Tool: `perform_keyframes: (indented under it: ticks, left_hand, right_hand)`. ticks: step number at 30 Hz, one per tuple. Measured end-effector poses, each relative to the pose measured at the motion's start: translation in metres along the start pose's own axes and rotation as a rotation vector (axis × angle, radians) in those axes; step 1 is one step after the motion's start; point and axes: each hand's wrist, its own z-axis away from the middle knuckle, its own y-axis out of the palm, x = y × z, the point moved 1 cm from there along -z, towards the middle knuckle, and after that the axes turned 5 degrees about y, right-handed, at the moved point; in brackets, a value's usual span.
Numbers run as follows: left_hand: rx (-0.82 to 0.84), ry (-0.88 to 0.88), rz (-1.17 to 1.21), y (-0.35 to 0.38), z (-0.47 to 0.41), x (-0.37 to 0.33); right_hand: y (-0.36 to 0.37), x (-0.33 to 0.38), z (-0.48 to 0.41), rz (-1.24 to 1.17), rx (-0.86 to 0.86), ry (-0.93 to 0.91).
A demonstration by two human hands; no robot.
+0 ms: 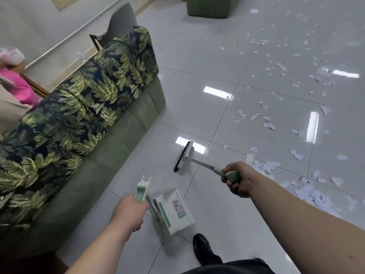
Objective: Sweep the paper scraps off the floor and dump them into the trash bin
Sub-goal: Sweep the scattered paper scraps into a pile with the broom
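So the person had both hands full. Left hand point(130, 210) was wrapped around the green grip of the dustpan point(173, 210), whose white pan hung low at roughly 12 o'clock from their black shoe point(203, 250); couldn't tell if it was touching the tiled floor point(217, 224) or just above it. Right hand point(237, 179) was closed tight on the green end of the broom point(205, 164), shaft angled down toward 10 o'clock. The brush head point(183, 157) sat at floor level on a clean patch, well apart from any mess.

The paper scraps point(316, 192) were all off to the right: a thick heap at about 3 o'clock from the broom hand, then loose bits scattered up the tiles toward 1 o'clock, way across the room. Nothing in the pan that I could see.

A green sofa point(110, 165) with a leafy-print cover ran along the 9 to 11 o'clock side, with a grey chair point(120, 20) behind it.
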Motion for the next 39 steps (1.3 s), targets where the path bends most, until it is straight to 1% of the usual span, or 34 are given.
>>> perform_keyframes:
  ticks: [8, 14, 19, 22, 26, 30, 35, 39]
  left_hand:
    - [0.105, 0.117, -0.083, 0.066, 0.023, -0.056]
    - [0.195, 0.203, -0.132, 0.126, 0.061, -0.101]
    - [0.230, 0.246, -0.125, 0.172, 0.095, -0.128]
    - [0.240, 0.264, -0.143, 0.193, 0.113, -0.137]
    - [0.245, 0.271, -0.168, 0.214, 0.130, -0.141]
    - [0.265, 0.245, -0.176, 0.230, 0.146, -0.139]
    - [0.289, 0.229, -0.209, 0.244, 0.166, -0.135]
    - [0.301, 0.211, -0.232, 0.247, 0.174, -0.128]
  right_hand:
    - [-0.136, -0.024, 0.048, -0.157, -0.137, -0.008]
    - [-0.240, -0.055, 0.080, -0.268, -0.226, -0.007]
    - [-0.319, -0.077, 0.104, -0.304, -0.281, -0.035]
    - [-0.356, -0.091, 0.116, -0.277, -0.315, -0.083]
    - [-0.386, -0.109, 0.133, -0.181, -0.290, -0.150]
    - [-0.404, -0.122, 0.144, -0.123, -0.241, -0.173]
    - [-0.400, -0.130, 0.136, -0.059, -0.128, -0.186]
    - [-0.390, -0.133, 0.125, 0.005, -0.077, -0.159]
